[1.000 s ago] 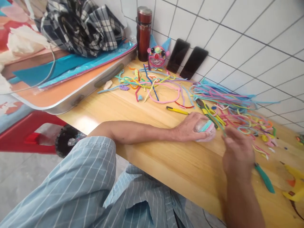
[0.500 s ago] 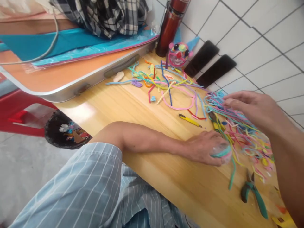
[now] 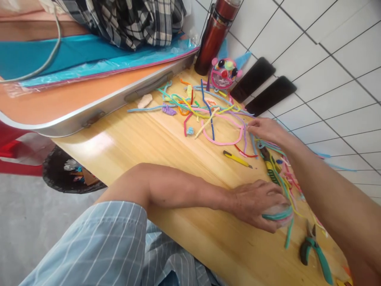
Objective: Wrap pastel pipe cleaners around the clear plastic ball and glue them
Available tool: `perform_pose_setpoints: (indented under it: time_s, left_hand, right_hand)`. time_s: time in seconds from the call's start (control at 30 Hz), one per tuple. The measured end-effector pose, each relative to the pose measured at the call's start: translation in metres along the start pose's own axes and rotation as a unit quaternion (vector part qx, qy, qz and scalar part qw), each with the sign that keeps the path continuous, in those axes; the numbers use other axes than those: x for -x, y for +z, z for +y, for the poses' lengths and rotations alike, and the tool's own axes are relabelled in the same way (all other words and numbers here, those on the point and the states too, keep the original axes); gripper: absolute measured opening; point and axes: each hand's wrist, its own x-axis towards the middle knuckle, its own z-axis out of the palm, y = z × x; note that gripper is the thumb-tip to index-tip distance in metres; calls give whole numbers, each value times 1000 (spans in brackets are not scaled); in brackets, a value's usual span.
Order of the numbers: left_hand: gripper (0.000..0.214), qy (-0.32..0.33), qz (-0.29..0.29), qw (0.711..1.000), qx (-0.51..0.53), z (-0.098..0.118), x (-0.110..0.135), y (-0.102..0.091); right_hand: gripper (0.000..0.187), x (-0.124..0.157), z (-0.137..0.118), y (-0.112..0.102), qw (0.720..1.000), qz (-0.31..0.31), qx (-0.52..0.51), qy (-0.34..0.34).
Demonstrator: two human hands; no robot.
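My left hand (image 3: 258,204) rests low over the table, its fingers wrapped round a clear rounded object (image 3: 281,212) with teal and pink fuzzy strips on it. A teal pipe cleaner (image 3: 288,234) trails from below that object. Farther back, my right hand (image 3: 264,129) reaches in with fingertips drawn together beside the loose pipe cleaners (image 3: 253,145); whatever may be between them is hidden. Yellow-and-black pliers (image 3: 270,169) lie between the two hands. Green-handled cutters (image 3: 316,252) lie nearer the front, and a yellow utility knife (image 3: 237,159) is to the left.
Colourful pipe cleaners (image 3: 223,142) are scattered at the back, near a pink-framed face figure (image 3: 222,75). A red thermos (image 3: 212,41) and two black slabs (image 3: 270,97) stand by the tiled wall. A metal-edged case (image 3: 59,127) borders the left; a bin (image 3: 55,174) sits below.
My right hand has moved left across the pile toward the pipe cleaners at the back. My left hand still holds the clear object. The view has shifted slightly.
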Motion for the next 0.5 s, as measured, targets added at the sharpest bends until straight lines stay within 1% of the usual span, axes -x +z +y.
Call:
perform_pose_setpoints:
  time_s: [0.13,0.2,0.27,0.33,0.4,0.5]
  left_hand:
    - [63,3,10,1000,1,-2,1,5]
    - [63,6,13,1000,5,-3,1,7]
    - [62,11,15,1000,10,-4,1,7]
    - [63,12,15,1000,15,-4,2,7]
    - [65,6,13,1000,20,-5,2,6]
    - [69,4,9,1000,19,-5,2,5]
  right_hand:
    - [29,-19,-6,9,999,-19,39,19]
    - [24,-26,-7,13,999,-21,26,30]
    - [18,-28,-8,14,999,-10,-13,40]
    - [18,-25,-6,10,997,3,-59,48]
    - [22,-15,-3,3,993,6,-103,51]
    - [23,7,5,-11,976,3,-213,45]
